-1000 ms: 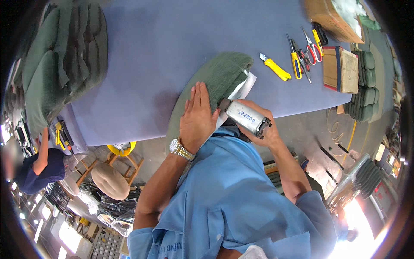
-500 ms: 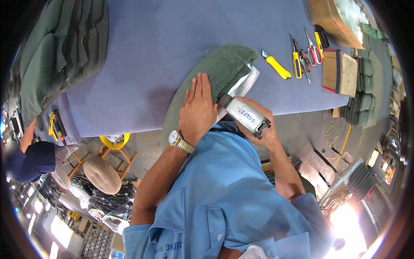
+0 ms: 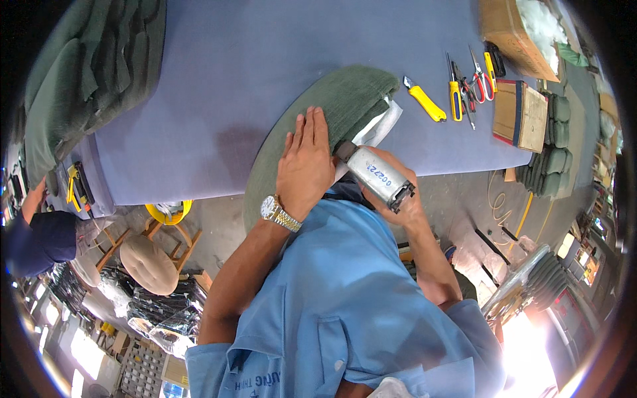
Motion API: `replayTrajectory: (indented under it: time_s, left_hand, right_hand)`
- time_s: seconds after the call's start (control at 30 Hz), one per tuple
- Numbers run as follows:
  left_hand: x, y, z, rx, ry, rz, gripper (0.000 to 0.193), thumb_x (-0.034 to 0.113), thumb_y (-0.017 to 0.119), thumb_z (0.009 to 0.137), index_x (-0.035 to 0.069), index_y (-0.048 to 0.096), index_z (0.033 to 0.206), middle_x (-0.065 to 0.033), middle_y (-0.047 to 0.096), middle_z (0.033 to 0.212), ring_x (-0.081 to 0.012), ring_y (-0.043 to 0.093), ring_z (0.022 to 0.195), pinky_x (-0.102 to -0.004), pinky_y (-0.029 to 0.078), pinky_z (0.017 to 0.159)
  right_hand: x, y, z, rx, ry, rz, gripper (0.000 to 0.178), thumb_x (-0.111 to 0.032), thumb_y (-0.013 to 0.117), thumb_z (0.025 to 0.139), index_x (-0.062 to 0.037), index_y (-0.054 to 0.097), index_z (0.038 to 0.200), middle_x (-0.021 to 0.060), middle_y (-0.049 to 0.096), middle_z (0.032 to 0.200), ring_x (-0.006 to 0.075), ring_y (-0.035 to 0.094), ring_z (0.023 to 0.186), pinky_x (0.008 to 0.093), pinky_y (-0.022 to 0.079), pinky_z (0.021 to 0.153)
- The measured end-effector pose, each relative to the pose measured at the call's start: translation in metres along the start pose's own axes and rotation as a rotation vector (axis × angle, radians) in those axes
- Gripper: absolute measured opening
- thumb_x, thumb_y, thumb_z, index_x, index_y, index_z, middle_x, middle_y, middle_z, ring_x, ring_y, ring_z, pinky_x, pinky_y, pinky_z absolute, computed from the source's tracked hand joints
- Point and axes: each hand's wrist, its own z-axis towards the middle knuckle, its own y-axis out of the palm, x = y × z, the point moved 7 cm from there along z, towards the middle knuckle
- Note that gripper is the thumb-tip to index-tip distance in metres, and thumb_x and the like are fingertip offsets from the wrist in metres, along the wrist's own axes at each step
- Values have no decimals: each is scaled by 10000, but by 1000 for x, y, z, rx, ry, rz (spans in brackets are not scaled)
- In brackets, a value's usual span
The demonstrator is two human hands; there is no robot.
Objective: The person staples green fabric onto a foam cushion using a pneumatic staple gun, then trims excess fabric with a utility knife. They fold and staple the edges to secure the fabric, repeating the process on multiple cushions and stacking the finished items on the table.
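Observation:
A curved dark green upholstered cushion [image 3: 338, 93] lies across the front edge of the blue-covered table, white lining [image 3: 381, 126] showing along its right side. Flat on the green fabric rests my left hand [image 3: 305, 166], fingers stretched out, a metal watch on its wrist. My right hand [image 3: 398, 192] is wrapped round a silver staple gun [image 3: 377, 176]. The gun's dark nose meets the cushion's lined edge, close beside my left thumb. The gun's body hides part of my right fingers, and the exact contact point of the nose is hard to see.
Right of the cushion lie a yellow utility knife [image 3: 426, 103], a yellow screwdriver [image 3: 456, 99] and red-handled scissors [image 3: 481, 86]. Boxes [image 3: 521, 114] stand at the table's right. Green covers [image 3: 99, 79] are piled at left. Another person [image 3: 43, 239] is at far left, near a round stool [image 3: 149, 265].
My hands, the staple gun and the cushion keep nearly the same places. The view has shifted slightly. The person at far left has moved a little.

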Motion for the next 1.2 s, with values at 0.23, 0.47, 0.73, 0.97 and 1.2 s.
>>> replayTrajectory:
  time_s: [0.23,0.47,0.73,0.97,1.2]
  left_hand:
    - [0,-3,3,-33,-5,11,889,2,689,779,-59,284,1568,-258,391,1595,-405,390,1483,-490,384,1192]
    - [-1,-2,2,-35,-39,-24,883,35,712,794,-49,295,1568,-245,388,1602,-403,391,1484,-497,392,1187]
    - [1,-1,5,-5,0,-25,785,164,701,882,-19,344,1557,-263,395,1592,-451,413,1457,-577,413,1145]
    - [-36,-19,15,-345,97,-620,848,293,690,963,88,226,1644,-208,259,1683,-364,223,1569,-460,241,1259]
    - [-94,7,-2,-276,-116,-843,618,493,356,1110,184,291,1642,-142,196,1720,-315,111,1600,-416,121,1285]
  right_hand:
    - [1,-1,-5,-42,-108,-57,575,22,771,772,22,628,1329,185,703,1245,234,703,1109,341,543,970]
    - [-10,-1,3,-90,-45,-90,578,23,741,781,1,616,1345,160,718,1162,210,711,1031,321,551,910]
    - [-2,8,4,-52,78,-29,616,-21,774,760,-20,598,1350,154,717,1165,213,719,1043,308,541,903]
    - [0,14,-4,36,-26,33,590,33,754,747,-3,615,1320,156,713,1169,195,708,1035,310,532,923]
    - [-12,23,16,7,-202,-54,606,4,758,747,-5,603,1332,181,690,1231,268,719,1022,317,533,914]
